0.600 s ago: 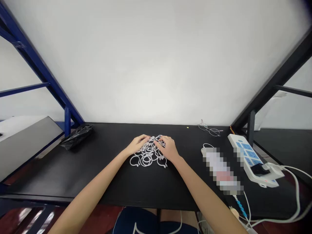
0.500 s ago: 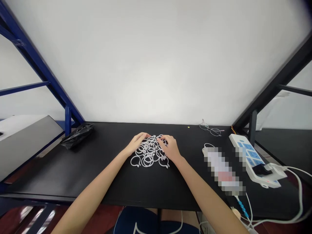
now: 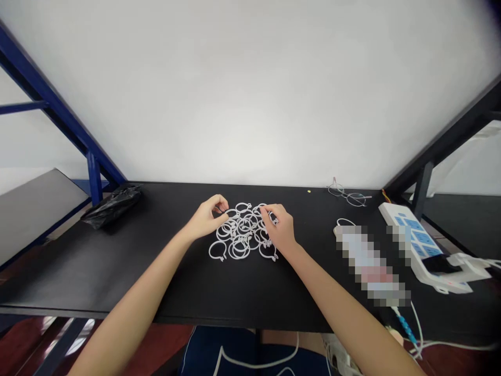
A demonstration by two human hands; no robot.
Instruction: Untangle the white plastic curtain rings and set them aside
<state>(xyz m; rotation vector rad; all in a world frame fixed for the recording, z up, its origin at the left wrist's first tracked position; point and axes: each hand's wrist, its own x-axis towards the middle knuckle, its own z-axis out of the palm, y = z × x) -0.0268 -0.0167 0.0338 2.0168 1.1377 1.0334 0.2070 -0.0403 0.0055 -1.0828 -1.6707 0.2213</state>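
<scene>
A pile of several white plastic rings (image 3: 242, 232) lies in the middle of a black table (image 3: 164, 271). My left hand (image 3: 205, 218) rests at the pile's left edge, fingers curled in a pinch on a ring at the top left. At the pile's right edge my right hand (image 3: 279, 227) has its fingers bent and pinched on another white ring. Both forearms reach in from the near edge.
A crumpled black plastic bag (image 3: 111, 206) lies at the table's back left. Eyeglasses (image 3: 348, 194) sit at the back right. A blurred object (image 3: 368, 263), a white power strip (image 3: 425, 248) and white cables (image 3: 450, 344) fill the right side. Blue frame posts (image 3: 94, 177) stand at left.
Both hands have gone from lying over the pile to drawing apart to its edges with fingers curling into pinches. The view shifted slightly, so everything sits a little higher.
</scene>
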